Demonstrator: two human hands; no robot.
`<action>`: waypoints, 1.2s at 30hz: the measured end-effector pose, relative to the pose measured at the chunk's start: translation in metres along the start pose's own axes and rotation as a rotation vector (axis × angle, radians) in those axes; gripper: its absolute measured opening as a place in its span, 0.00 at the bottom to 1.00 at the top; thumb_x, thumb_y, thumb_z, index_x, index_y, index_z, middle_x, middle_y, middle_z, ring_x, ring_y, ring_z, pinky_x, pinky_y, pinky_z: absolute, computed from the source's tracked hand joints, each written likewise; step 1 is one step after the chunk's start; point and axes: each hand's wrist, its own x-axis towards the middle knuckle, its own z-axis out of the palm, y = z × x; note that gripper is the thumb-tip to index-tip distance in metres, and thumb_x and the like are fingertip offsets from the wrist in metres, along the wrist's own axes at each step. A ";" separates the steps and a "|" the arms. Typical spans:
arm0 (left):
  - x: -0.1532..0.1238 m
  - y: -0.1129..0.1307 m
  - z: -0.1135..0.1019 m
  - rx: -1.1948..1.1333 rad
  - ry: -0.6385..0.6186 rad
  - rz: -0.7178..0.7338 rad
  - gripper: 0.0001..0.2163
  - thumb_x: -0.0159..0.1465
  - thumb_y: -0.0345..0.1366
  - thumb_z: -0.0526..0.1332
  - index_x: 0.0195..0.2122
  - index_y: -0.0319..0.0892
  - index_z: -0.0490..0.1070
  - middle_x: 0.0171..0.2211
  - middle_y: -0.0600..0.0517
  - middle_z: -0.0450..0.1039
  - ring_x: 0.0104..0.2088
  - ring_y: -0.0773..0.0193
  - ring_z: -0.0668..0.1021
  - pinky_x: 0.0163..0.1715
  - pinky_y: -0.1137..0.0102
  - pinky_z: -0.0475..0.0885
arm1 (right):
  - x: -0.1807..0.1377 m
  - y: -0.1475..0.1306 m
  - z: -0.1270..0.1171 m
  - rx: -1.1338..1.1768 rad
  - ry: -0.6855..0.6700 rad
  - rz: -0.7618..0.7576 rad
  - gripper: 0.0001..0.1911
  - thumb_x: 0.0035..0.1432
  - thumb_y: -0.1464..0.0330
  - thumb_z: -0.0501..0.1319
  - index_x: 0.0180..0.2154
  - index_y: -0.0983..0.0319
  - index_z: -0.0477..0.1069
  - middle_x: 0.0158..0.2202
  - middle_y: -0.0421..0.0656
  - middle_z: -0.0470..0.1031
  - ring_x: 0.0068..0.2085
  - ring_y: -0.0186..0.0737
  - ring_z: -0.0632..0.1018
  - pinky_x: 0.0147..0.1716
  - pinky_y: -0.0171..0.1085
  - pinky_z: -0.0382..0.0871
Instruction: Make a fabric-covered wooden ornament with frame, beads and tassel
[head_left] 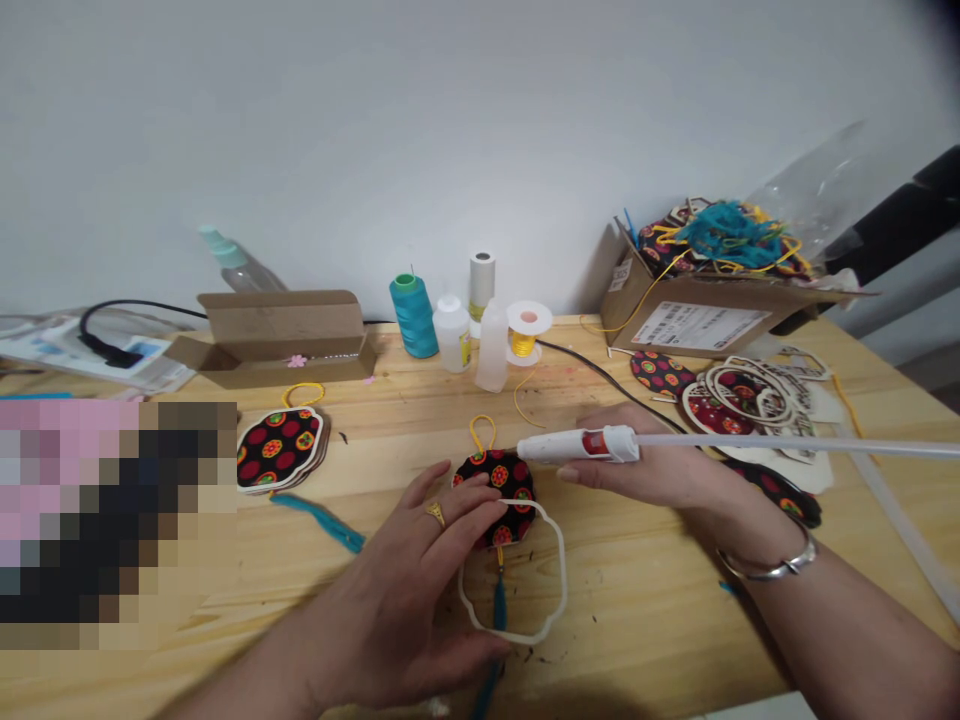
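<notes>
The left hand [431, 555] lay spread, fingertips on the floral medallion [501, 477] and the cream frame [562, 565] overlapping it; the right hand [649, 472] gripped a white glue gun [559, 446], nozzle [524, 449] at the medallion's upper right edge. Open desk [645, 590] ran from the frame to the right forearm [847, 625]. Left of the left hand sat stacked medallions [277, 448]; beyond the right, a cardboard box [637, 290].

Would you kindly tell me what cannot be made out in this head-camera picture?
In the head view:
- Round patterned piece: left part hidden by the left hand.
- White frame: upper-left stretch, under the same hand.
- Teal tassel: lower end, cut off by the bottom edge.
- Translucent rod: far end, cut off by the right edge.
- Box label: print too small.
- Pixelated patch: masks whatever is there.
</notes>
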 end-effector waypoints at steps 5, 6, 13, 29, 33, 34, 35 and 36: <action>-0.001 0.000 0.001 -0.028 -0.020 -0.025 0.37 0.57 0.49 0.61 0.61 0.37 0.49 0.59 0.36 0.61 0.61 0.49 0.62 0.62 0.47 0.49 | 0.000 -0.002 -0.001 0.008 0.021 0.008 0.18 0.52 0.59 0.63 0.19 0.62 0.62 0.17 0.35 0.61 0.20 0.28 0.60 0.17 0.32 0.50; 0.000 0.000 0.001 -0.034 -0.019 -0.026 0.37 0.57 0.49 0.62 0.61 0.37 0.49 0.59 0.36 0.62 0.61 0.49 0.62 0.62 0.47 0.49 | 0.000 -0.002 -0.001 0.011 0.025 0.006 0.18 0.52 0.59 0.63 0.19 0.62 0.62 0.17 0.35 0.60 0.20 0.28 0.59 0.17 0.32 0.49; 0.001 0.001 0.001 -0.041 -0.031 -0.038 0.36 0.57 0.49 0.62 0.61 0.37 0.50 0.59 0.37 0.61 0.61 0.50 0.62 0.63 0.48 0.47 | -0.003 0.002 -0.005 0.008 -0.004 -0.003 0.18 0.53 0.59 0.63 0.20 0.61 0.62 0.17 0.35 0.60 0.20 0.28 0.60 0.16 0.32 0.50; 0.000 0.001 0.001 -0.030 -0.064 -0.043 0.35 0.58 0.50 0.60 0.61 0.37 0.49 0.59 0.38 0.61 0.61 0.51 0.61 0.63 0.47 0.46 | -0.010 0.004 -0.018 0.059 -0.085 0.028 0.18 0.51 0.58 0.63 0.19 0.61 0.63 0.16 0.35 0.62 0.19 0.28 0.61 0.16 0.31 0.54; 0.000 0.001 0.000 -0.013 -0.060 -0.040 0.35 0.58 0.50 0.60 0.61 0.37 0.50 0.59 0.38 0.60 0.62 0.52 0.61 0.63 0.48 0.46 | -0.011 0.001 -0.020 0.054 -0.083 0.070 0.17 0.50 0.58 0.64 0.20 0.61 0.65 0.17 0.35 0.63 0.19 0.29 0.63 0.16 0.30 0.56; 0.000 0.001 0.000 -0.012 -0.067 -0.041 0.35 0.59 0.50 0.60 0.61 0.37 0.50 0.59 0.38 0.60 0.62 0.52 0.61 0.63 0.48 0.46 | -0.011 0.001 -0.021 0.041 -0.086 0.082 0.17 0.50 0.57 0.63 0.20 0.61 0.65 0.17 0.36 0.64 0.20 0.29 0.63 0.17 0.31 0.56; 0.001 0.001 -0.001 -0.012 -0.076 -0.042 0.35 0.59 0.50 0.60 0.61 0.37 0.50 0.60 0.38 0.60 0.62 0.52 0.61 0.63 0.48 0.45 | -0.012 0.000 -0.022 0.030 -0.092 0.089 0.18 0.50 0.56 0.63 0.20 0.61 0.65 0.17 0.36 0.65 0.20 0.30 0.64 0.17 0.31 0.56; 0.001 0.001 -0.001 -0.012 -0.081 -0.043 0.35 0.59 0.49 0.60 0.61 0.37 0.50 0.60 0.38 0.60 0.62 0.52 0.61 0.63 0.49 0.45 | -0.012 0.000 -0.022 0.023 -0.103 0.090 0.18 0.51 0.56 0.63 0.20 0.61 0.66 0.18 0.36 0.65 0.20 0.30 0.64 0.17 0.31 0.56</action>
